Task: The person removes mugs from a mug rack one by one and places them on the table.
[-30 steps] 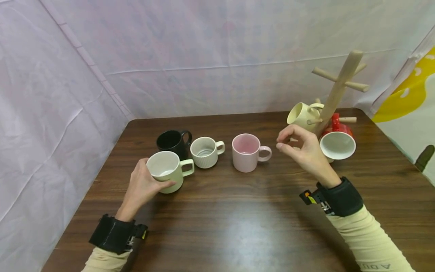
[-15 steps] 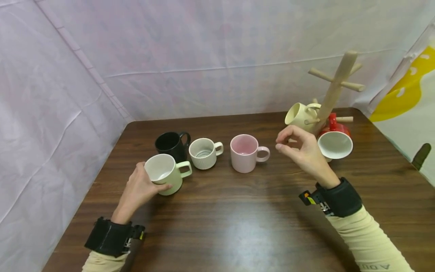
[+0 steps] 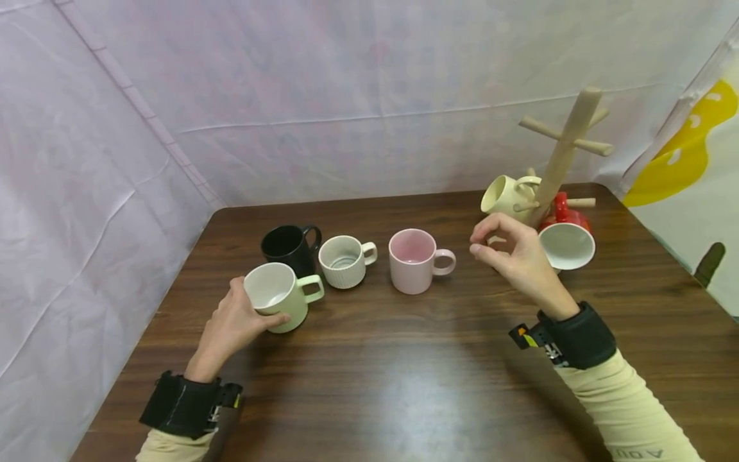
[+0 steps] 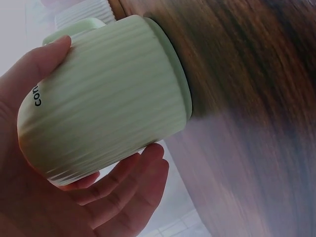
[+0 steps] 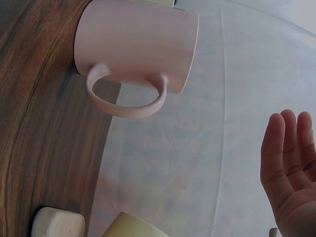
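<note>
My left hand (image 3: 231, 321) grips a pale green mug (image 3: 297, 307) at the left of the table, thumb on the near side and fingers around the far side. In the left wrist view the ribbed mug (image 4: 113, 94) has its base close to the wood, and its handle points away from the palm. My right hand (image 3: 514, 253) hovers with fingers loosely bent and nothing held, between a pink mug (image 3: 411, 273) and a wooden mug rack (image 3: 562, 157). The right wrist view has the pink mug's handle (image 5: 131, 109) apart from the fingers (image 5: 274, 148).
Behind the green mug stand a black mug (image 3: 291, 247) and a small ribbed white cup (image 3: 344, 273). On the rack at the right hang a cream mug (image 3: 508, 196) and a red mug (image 3: 577, 221) with white inside. White cloth (image 3: 346, 128) borders the table's back edge.
The head view has shifted slightly, so the mugs and rack appear a little further left. My left hand keeps its grip on the green mug, and my right hand still hovers, holding nothing.
</note>
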Tool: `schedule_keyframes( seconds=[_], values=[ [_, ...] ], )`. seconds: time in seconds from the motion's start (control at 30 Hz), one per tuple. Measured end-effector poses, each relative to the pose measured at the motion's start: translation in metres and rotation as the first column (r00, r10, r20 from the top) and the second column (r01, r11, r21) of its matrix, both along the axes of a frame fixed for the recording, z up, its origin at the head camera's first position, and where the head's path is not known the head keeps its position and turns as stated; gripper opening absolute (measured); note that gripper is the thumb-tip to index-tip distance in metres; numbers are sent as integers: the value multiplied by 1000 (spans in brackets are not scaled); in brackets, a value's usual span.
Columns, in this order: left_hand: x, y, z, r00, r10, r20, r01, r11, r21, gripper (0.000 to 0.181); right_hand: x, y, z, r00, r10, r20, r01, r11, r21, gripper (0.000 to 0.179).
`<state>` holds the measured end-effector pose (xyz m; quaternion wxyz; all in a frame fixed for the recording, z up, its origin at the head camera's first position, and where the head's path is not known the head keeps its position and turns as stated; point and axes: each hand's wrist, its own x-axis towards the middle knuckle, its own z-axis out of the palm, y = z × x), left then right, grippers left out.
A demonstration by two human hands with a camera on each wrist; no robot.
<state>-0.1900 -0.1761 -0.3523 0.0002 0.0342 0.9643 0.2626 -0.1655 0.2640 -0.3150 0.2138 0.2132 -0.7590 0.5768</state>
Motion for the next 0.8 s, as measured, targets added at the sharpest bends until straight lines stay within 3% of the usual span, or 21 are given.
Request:
schedule_keyframes(
  seconds=[0.4,0.5,0.57,0.67,0.8],
  values=[
    [1,-1,2,1000,1,7,-1,998,-59,105,-1,3,-1,1000,11,-11,-12,1000,-20,22],
    [4,-2,7,1000,-12,-16,11,997,-76,107,-1,4,-1,1000,17,-10,-17,999,-29,23],
    [7,-1,13,997,-22,-77,16,997,-76,104,-1,5,-1,1000,21,-8,-22,999,-36,23],
    [10,2,24,973,-45,-227,32,998,-59,92,-1,5,-1,1000,26,-6,-27,998,-51,22],
    [13,9,34,901,-111,-419,112,993,-23,64,-1,5,-1,1000,26,-4,-27,998,-56,23]
  ],
)
